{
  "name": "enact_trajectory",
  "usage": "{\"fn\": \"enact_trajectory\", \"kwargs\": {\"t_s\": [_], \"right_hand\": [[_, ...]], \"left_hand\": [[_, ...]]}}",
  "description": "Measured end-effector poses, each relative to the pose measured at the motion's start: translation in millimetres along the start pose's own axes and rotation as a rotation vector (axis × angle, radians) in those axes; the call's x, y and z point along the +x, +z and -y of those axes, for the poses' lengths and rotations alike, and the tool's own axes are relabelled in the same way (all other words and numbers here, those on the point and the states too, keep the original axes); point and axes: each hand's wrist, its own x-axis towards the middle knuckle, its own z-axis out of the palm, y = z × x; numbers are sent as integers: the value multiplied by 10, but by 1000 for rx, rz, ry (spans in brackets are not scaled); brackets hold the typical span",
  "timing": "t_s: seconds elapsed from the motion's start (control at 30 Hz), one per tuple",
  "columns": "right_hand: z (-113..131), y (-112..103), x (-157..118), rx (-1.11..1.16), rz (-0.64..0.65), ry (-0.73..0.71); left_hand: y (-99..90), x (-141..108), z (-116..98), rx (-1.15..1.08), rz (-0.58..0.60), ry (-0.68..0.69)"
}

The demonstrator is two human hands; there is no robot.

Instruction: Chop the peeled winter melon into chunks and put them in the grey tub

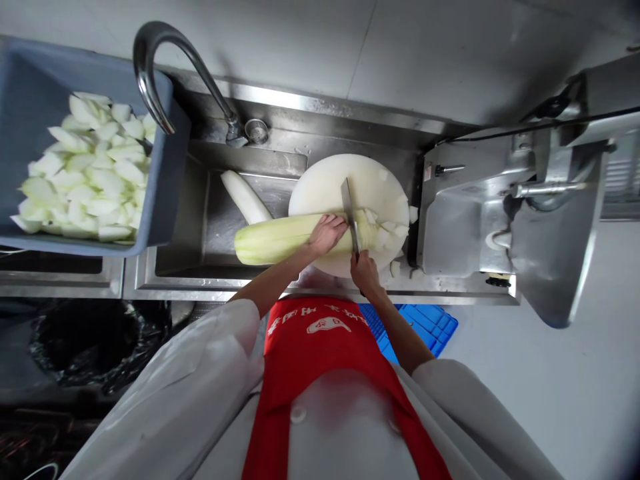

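Note:
A long, pale green peeled gourd (pixel 275 241) lies across the round white cutting board (pixel 320 180), its left end sticking out over the sink. My left hand (pixel 328 233) presses on top of it, fingers curled close to the blade and holding it down. My right hand (pixel 366 272) is closed round the handle of a cleaver (pixel 349 203). The blade stands on edge across the gourd, just right of my left fingertips; how deep it sits I cannot tell. Cut pale pieces (pixel 387 237) lie at the gourd's right end, some at the board's edge.
A grey bin (pixel 165 167) of cut pieces (pixel 95 170) stands at the left. Over its corner arches a faucet (pixel 185 50). A whiter peeled vegetable (pixel 245 197) leans in the sink (pixel 193 200). At the right stands a metal slicing machine (pixel 455 227); a blue crate (pixel 425 327) is below the counter.

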Motion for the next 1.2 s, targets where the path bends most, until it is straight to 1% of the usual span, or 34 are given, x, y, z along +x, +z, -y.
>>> {"fn": "enact_trajectory", "kwargs": {"t_s": [0.07, 0.13, 0.27, 0.33, 0.4, 0.5, 0.57, 0.63, 0.73, 0.8, 0.9, 1.0, 1.1, 1.2], "right_hand": [[-24, -88, -36, -13, -3, -22], [-52, -229, -136, -36, -6, -43], [-108, -495, -464, -67, 14, -43], [-149, -573, -607, -80, 47, -33], [-191, -605, -667, -88, 85, -32], [-199, -529, -557, -61, 120, -26], [-145, -386, -389, -21, 105, -7], [-65, -202, -214, 12, 60, 13], [29, 32, -43, 45, -2, 31], [44, 115, -6, 61, -20, 37], [19, 150, -9, 70, -30, 30], [-7, 148, -19, 78, -33, 25], [-13, 154, -16, 84, -37, 12], [-12, 168, -7, 84, -41, 3]], "left_hand": [[10, -5, 10, 22, -19, 8], [26, -2, 13, 35, -28, 17], [25, 8, -2, 36, -12, 16], [20, 7, -7, 32, -3, 12], [28, 6, 0, 32, 0, 13], [66, 11, 28, 29, 4, 18], [85, 21, 42, 25, 9, 24], [76, 29, 38, 27, 16, 24], [-5, 0, 10, 25, 43, 7], [-84, -66, 3, 24, 79, 7], [-171, -208, 42, 75, 148, 20], [-166, -308, 102, 147, 196, 20], [-113, -318, 118, 171, 194, 1], [-95, -283, 86, 179, 175, -46]]}}
